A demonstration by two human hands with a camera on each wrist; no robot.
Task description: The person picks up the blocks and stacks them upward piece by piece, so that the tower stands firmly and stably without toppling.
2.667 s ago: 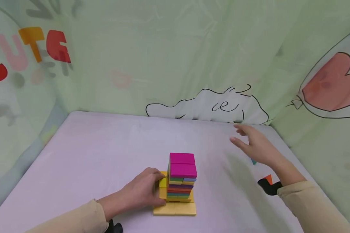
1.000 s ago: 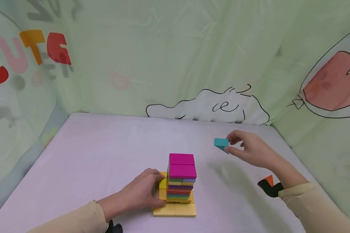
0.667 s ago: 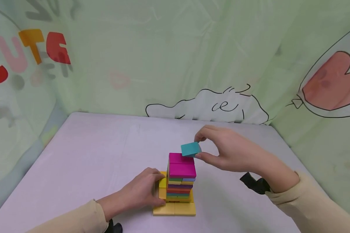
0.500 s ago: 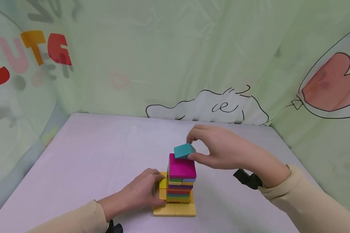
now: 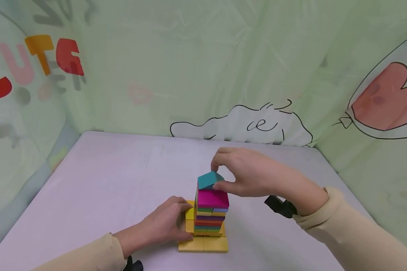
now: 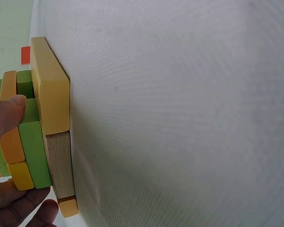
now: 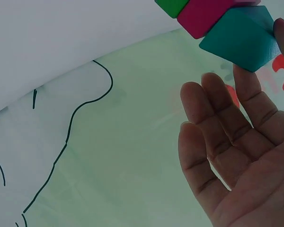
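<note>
A tower of coloured blocks (image 5: 210,216) stands on a yellow base (image 5: 203,244) near the table's front. Its top layer is magenta (image 5: 213,198). My right hand (image 5: 218,175) pinches a teal block (image 5: 207,180) between thumb and forefinger, tilted, touching the far part of the magenta top. The right wrist view shows the teal block (image 7: 241,38) against the magenta block (image 7: 203,14), the other fingers (image 7: 213,118) spread loose. My left hand (image 5: 184,222) grips the tower's lower left side. In the left wrist view its thumb (image 6: 7,116) presses orange and green blocks (image 6: 33,151) beside a yellow block (image 6: 49,92).
The pale lilac table (image 5: 122,177) is walled by a green printed curtain (image 5: 190,67) at the back and both sides. A black wrist strap (image 5: 279,206) sits under my right forearm.
My right hand picked up the teal block at the right of the table and carried it left onto the tower's top, lowering it. The left hand stayed on the base.
</note>
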